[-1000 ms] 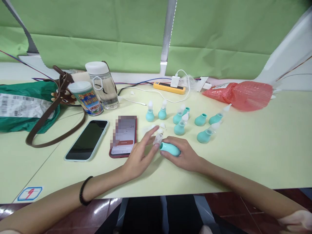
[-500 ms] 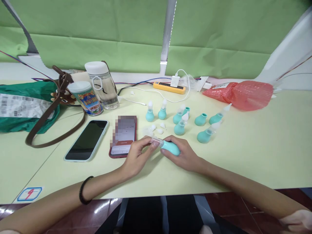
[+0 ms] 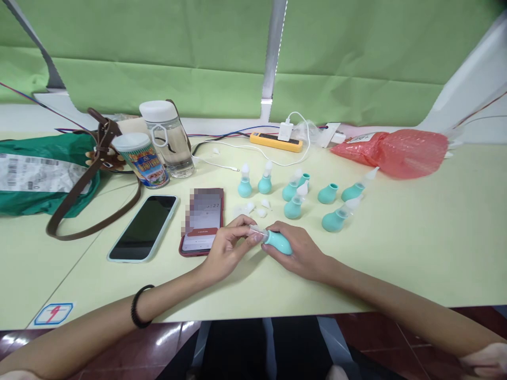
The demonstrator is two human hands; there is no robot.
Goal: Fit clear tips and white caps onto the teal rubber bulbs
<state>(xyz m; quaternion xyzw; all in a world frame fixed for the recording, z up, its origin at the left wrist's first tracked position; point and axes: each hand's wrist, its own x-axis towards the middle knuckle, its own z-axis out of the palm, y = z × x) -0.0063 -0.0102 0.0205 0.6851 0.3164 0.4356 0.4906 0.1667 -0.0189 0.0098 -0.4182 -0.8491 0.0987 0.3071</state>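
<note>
My right hand (image 3: 299, 248) is wrapped round the teal squeeze bulb (image 3: 279, 242) of a nasal aspirator, held on its side above the table. A clear tube section (image 3: 258, 233) sticks out of the bulb's left end, and my left hand (image 3: 232, 245) pinches it between thumb and fingers. Beyond my hands stand several aspirators with tips, such as this upright one (image 3: 293, 206) and a tilted one (image 3: 336, 217). An open bulb without a tip (image 3: 328, 193) stands among them. Several small white tips (image 3: 261, 212) lie loose just past my left hand.
Left of my hands lie a phone in a red case (image 3: 202, 227) and a phone in a pale case (image 3: 143, 228). Farther back stand a patterned canister (image 3: 143, 161) and a water bottle (image 3: 174, 148). A yellow power strip (image 3: 273, 142) and a red plastic bag (image 3: 412, 154) lie along the back.
The fingers of my left hand have shifted slightly on the clear tube, leaving more of it visible. My right hand keeps its hold on the bulb. The whole view has moved a little.
</note>
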